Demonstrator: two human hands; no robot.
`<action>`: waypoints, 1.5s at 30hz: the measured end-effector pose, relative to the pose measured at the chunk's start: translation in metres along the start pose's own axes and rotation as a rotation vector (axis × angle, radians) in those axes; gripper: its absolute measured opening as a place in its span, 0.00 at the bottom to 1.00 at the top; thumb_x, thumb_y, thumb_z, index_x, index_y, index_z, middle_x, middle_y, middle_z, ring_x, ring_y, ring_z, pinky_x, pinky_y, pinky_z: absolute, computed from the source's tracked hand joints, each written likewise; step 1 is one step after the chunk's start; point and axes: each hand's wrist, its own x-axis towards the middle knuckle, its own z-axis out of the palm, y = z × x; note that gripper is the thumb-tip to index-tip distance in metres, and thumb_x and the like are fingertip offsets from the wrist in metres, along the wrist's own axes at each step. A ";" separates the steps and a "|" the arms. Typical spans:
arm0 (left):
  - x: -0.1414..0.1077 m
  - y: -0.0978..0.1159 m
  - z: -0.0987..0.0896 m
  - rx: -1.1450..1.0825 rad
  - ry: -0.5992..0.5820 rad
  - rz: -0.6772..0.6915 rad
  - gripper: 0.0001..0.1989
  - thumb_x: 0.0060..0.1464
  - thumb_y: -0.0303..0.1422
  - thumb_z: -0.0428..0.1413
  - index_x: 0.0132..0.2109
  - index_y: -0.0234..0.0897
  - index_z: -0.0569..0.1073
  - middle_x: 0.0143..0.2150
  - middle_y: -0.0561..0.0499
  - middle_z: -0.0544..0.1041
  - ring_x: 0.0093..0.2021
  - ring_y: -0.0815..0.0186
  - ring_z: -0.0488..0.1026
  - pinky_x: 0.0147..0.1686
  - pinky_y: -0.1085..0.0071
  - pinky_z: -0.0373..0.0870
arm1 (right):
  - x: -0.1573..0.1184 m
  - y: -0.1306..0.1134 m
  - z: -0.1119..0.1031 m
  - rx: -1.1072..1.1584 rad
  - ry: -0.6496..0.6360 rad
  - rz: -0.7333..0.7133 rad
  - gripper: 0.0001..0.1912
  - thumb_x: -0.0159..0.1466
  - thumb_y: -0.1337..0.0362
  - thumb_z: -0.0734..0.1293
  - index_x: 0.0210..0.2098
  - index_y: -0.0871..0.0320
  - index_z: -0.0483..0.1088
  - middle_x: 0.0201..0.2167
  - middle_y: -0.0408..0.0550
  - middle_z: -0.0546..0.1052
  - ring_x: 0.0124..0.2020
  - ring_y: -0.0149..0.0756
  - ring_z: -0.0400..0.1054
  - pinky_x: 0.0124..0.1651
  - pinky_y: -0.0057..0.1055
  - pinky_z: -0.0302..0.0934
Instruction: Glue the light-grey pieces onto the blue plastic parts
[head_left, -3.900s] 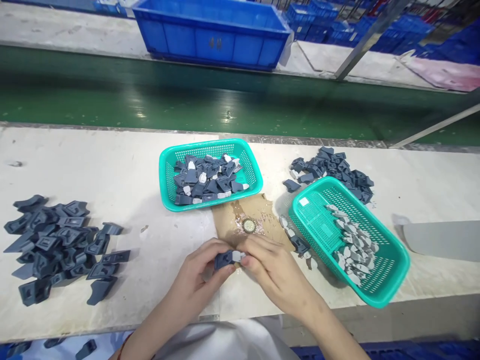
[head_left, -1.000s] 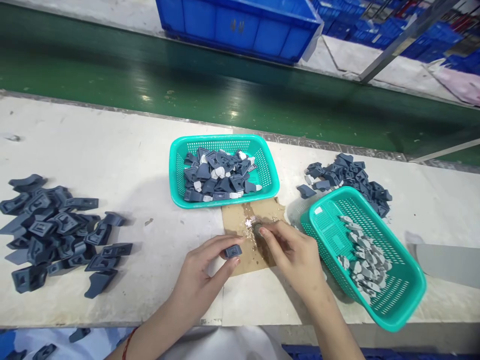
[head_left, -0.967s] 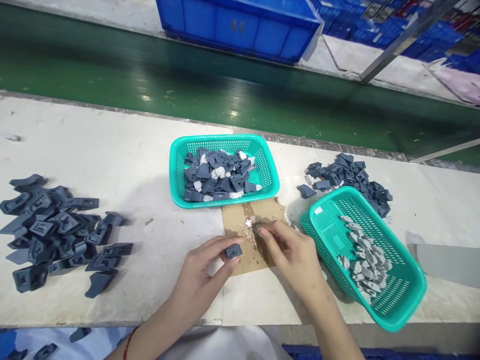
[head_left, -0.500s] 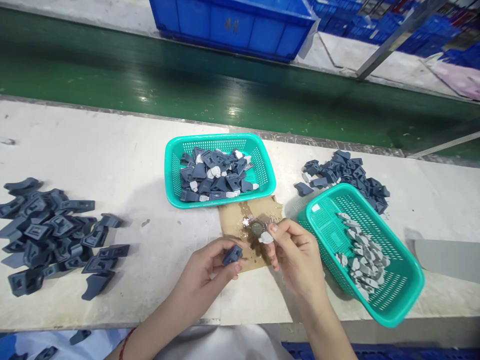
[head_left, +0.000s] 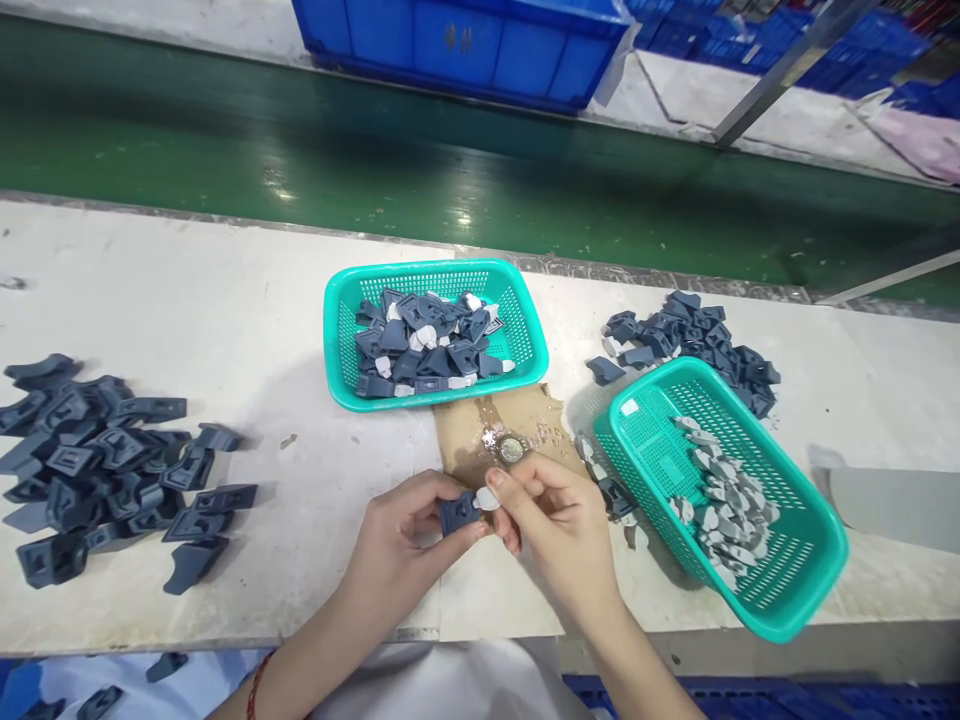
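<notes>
My left hand (head_left: 412, 530) grips a dark blue-grey plastic piece (head_left: 458, 514) between thumb and fingers. Pinched in my right hand (head_left: 559, 510) is a small white piece (head_left: 487, 498), whose left end meets the right side of the dark piece. Just beyond the hands, a small round metal container (head_left: 512, 449) rests on a brown cardboard sheet (head_left: 465, 430). Behind it stands a green basket (head_left: 437, 404) with dark pieces, several joined to white ones. A second green basket (head_left: 814, 560) at the right holds many light grey-white pieces.
A big heap of dark pieces (head_left: 112, 460) lies on the table at the left. Another dark heap (head_left: 697, 340) sits behind the right basket. Beyond the green floor strip stands a blue crate (head_left: 457, 50). A grey sheet (head_left: 900, 510) lies at the far right.
My right hand has moved left and slightly down, bringing the white piece against the dark one. More small pieces now show beside the right basket, where my right hand was.
</notes>
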 end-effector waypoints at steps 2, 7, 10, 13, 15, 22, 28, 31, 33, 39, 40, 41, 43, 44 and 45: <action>-0.001 -0.002 0.000 0.010 -0.003 0.006 0.09 0.55 0.36 0.66 0.36 0.37 0.76 0.35 0.51 0.77 0.36 0.65 0.76 0.36 0.73 0.74 | -0.002 0.002 0.000 -0.025 0.000 -0.012 0.21 0.66 0.53 0.71 0.22 0.56 0.66 0.14 0.39 0.71 0.15 0.26 0.61 0.20 0.23 0.57; -0.002 -0.006 -0.001 0.072 -0.009 0.077 0.07 0.57 0.36 0.65 0.38 0.38 0.78 0.36 0.51 0.78 0.37 0.66 0.75 0.36 0.75 0.74 | -0.003 0.004 -0.001 -0.172 -0.016 -0.086 0.19 0.69 0.56 0.68 0.23 0.56 0.66 0.16 0.39 0.70 0.18 0.27 0.64 0.24 0.24 0.59; -0.003 -0.006 -0.001 0.139 0.000 0.115 0.07 0.59 0.36 0.64 0.40 0.37 0.78 0.37 0.50 0.78 0.37 0.66 0.75 0.34 0.76 0.72 | -0.004 0.006 -0.001 -0.241 -0.035 -0.132 0.20 0.70 0.56 0.66 0.23 0.55 0.64 0.16 0.38 0.68 0.19 0.28 0.63 0.25 0.24 0.58; -0.003 -0.003 -0.002 0.183 -0.023 0.120 0.08 0.60 0.38 0.62 0.40 0.37 0.78 0.37 0.50 0.78 0.37 0.66 0.75 0.35 0.75 0.71 | -0.006 0.007 -0.001 -0.311 -0.044 -0.165 0.20 0.71 0.57 0.65 0.23 0.55 0.62 0.18 0.37 0.67 0.20 0.28 0.62 0.25 0.24 0.56; -0.003 0.000 -0.003 0.208 -0.049 0.104 0.10 0.62 0.39 0.60 0.40 0.36 0.77 0.36 0.50 0.78 0.36 0.65 0.74 0.35 0.73 0.70 | -0.006 0.005 -0.003 -0.372 -0.062 -0.183 0.20 0.72 0.57 0.63 0.24 0.54 0.61 0.18 0.37 0.65 0.21 0.28 0.60 0.25 0.24 0.54; -0.005 0.008 -0.011 0.293 -0.240 0.008 0.16 0.68 0.47 0.49 0.44 0.39 0.70 0.31 0.54 0.70 0.32 0.66 0.66 0.30 0.71 0.60 | 0.005 -0.008 -0.017 -0.853 -0.237 -0.502 0.18 0.76 0.62 0.55 0.28 0.54 0.58 0.24 0.40 0.67 0.25 0.33 0.64 0.30 0.29 0.55; -0.004 0.006 -0.011 0.224 -0.239 0.003 0.17 0.69 0.48 0.47 0.42 0.38 0.69 0.29 0.56 0.64 0.30 0.67 0.60 0.30 0.72 0.57 | 0.009 -0.003 -0.016 -0.978 -0.267 -0.655 0.20 0.77 0.63 0.50 0.29 0.55 0.61 0.23 0.43 0.71 0.25 0.35 0.67 0.31 0.31 0.56; -0.003 0.006 -0.010 0.214 -0.249 -0.009 0.17 0.68 0.47 0.48 0.41 0.38 0.70 0.31 0.55 0.66 0.30 0.68 0.60 0.29 0.72 0.57 | 0.010 -0.003 -0.015 -0.965 -0.292 -0.653 0.21 0.78 0.63 0.49 0.29 0.54 0.61 0.22 0.42 0.71 0.24 0.34 0.67 0.30 0.30 0.56; -0.003 0.007 -0.009 0.221 -0.244 0.002 0.17 0.68 0.46 0.49 0.40 0.37 0.71 0.32 0.53 0.70 0.30 0.67 0.62 0.29 0.72 0.58 | 0.011 -0.004 -0.016 -0.950 -0.323 -0.622 0.22 0.78 0.63 0.49 0.29 0.54 0.61 0.22 0.42 0.70 0.24 0.34 0.67 0.30 0.30 0.56; -0.004 0.009 -0.007 0.277 -0.233 0.056 0.16 0.68 0.44 0.50 0.41 0.37 0.73 0.33 0.51 0.75 0.32 0.66 0.68 0.31 0.72 0.64 | 0.005 -0.004 -0.015 -0.963 -0.325 -0.550 0.21 0.78 0.60 0.50 0.30 0.54 0.62 0.25 0.43 0.72 0.26 0.35 0.68 0.31 0.31 0.56; -0.004 0.010 -0.007 0.298 -0.233 0.057 0.16 0.68 0.44 0.50 0.41 0.37 0.74 0.33 0.51 0.75 0.32 0.65 0.69 0.31 0.72 0.64 | 0.003 -0.004 -0.017 -0.922 -0.317 -0.533 0.21 0.78 0.60 0.50 0.29 0.54 0.62 0.24 0.43 0.71 0.26 0.35 0.67 0.31 0.31 0.56; -0.005 0.013 -0.007 0.327 -0.236 0.062 0.15 0.68 0.44 0.51 0.42 0.37 0.74 0.33 0.51 0.76 0.32 0.65 0.69 0.31 0.72 0.65 | 0.001 -0.004 -0.019 -0.872 -0.314 -0.512 0.22 0.78 0.59 0.51 0.29 0.54 0.61 0.24 0.42 0.70 0.26 0.34 0.67 0.32 0.30 0.57; -0.005 0.022 -0.010 0.409 -0.234 0.107 0.12 0.66 0.42 0.54 0.44 0.39 0.74 0.35 0.52 0.77 0.33 0.65 0.71 0.32 0.72 0.67 | -0.003 -0.007 -0.029 -0.762 -0.300 -0.469 0.22 0.78 0.58 0.51 0.30 0.54 0.63 0.26 0.43 0.72 0.29 0.34 0.68 0.33 0.29 0.59; -0.004 0.029 -0.012 0.459 -0.215 0.150 0.10 0.65 0.40 0.55 0.46 0.40 0.74 0.36 0.52 0.78 0.34 0.65 0.72 0.33 0.72 0.68 | -0.006 -0.010 -0.037 -0.722 -0.271 -0.449 0.21 0.78 0.58 0.51 0.31 0.54 0.65 0.28 0.43 0.73 0.32 0.34 0.69 0.35 0.29 0.60; -0.002 0.036 -0.016 0.509 -0.179 0.208 0.08 0.65 0.38 0.57 0.47 0.41 0.74 0.38 0.52 0.79 0.36 0.65 0.74 0.35 0.72 0.69 | -0.009 -0.013 -0.047 -0.700 -0.220 -0.429 0.20 0.77 0.57 0.52 0.33 0.54 0.67 0.31 0.44 0.75 0.34 0.35 0.71 0.37 0.29 0.61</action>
